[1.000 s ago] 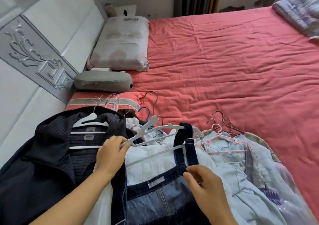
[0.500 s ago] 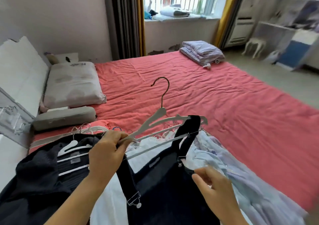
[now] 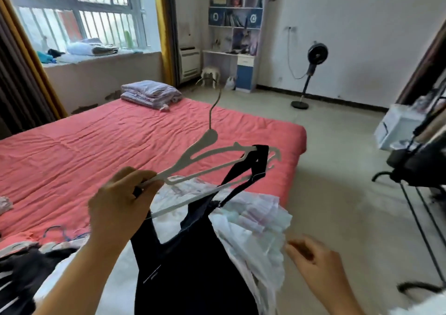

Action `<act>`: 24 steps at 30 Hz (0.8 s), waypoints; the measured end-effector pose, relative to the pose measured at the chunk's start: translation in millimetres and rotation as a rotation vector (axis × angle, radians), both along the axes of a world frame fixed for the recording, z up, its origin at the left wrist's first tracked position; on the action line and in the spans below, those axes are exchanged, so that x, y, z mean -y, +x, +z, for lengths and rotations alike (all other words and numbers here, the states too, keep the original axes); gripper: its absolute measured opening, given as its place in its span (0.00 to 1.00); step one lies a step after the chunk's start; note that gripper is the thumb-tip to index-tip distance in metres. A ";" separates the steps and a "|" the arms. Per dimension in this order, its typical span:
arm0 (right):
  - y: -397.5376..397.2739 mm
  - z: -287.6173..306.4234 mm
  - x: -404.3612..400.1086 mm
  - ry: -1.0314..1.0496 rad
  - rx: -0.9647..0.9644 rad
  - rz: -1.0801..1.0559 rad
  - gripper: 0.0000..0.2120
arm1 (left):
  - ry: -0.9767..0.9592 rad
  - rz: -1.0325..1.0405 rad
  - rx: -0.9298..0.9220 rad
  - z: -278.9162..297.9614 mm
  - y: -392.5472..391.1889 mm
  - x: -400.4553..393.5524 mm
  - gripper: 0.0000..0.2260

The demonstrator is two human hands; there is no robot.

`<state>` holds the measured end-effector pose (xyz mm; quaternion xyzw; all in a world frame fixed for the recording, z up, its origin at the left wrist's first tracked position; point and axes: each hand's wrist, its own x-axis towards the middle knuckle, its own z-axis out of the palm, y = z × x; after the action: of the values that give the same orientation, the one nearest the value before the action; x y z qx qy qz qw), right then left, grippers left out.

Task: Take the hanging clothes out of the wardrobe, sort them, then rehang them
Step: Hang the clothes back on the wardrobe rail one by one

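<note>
Folded quilt (image 3: pixel 150 94) on the bed (image 3: pixel 96 141); fan (image 3: pixel 311 73) stands right, beyond it

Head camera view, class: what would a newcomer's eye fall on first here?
The white hanger, held up at centre by the left hand, with a dark denim dress hanging from it. Behind it spreads the coral-red bed, a folded quilt on its far corner. The right hand hovers empty at lower right.
</note>
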<state>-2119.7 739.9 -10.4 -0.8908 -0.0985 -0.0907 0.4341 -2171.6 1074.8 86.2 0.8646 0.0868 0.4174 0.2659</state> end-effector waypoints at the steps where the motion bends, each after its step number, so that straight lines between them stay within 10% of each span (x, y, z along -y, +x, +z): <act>1: -6.6 2.8 9.5 0.002 0.031 -0.021 0.20 | -0.004 -0.035 0.023 4.3 0.8 10.1 0.13; 24: -198.3 121.8 186.5 0.068 0.430 -0.536 0.10 | -0.079 -0.957 0.105 51.3 -20.0 228.9 0.06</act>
<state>-2318.0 553.5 111.4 -0.8307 0.0528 -0.3903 0.3935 -2191.6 845.9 137.5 0.7745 -0.3183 0.2878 0.4648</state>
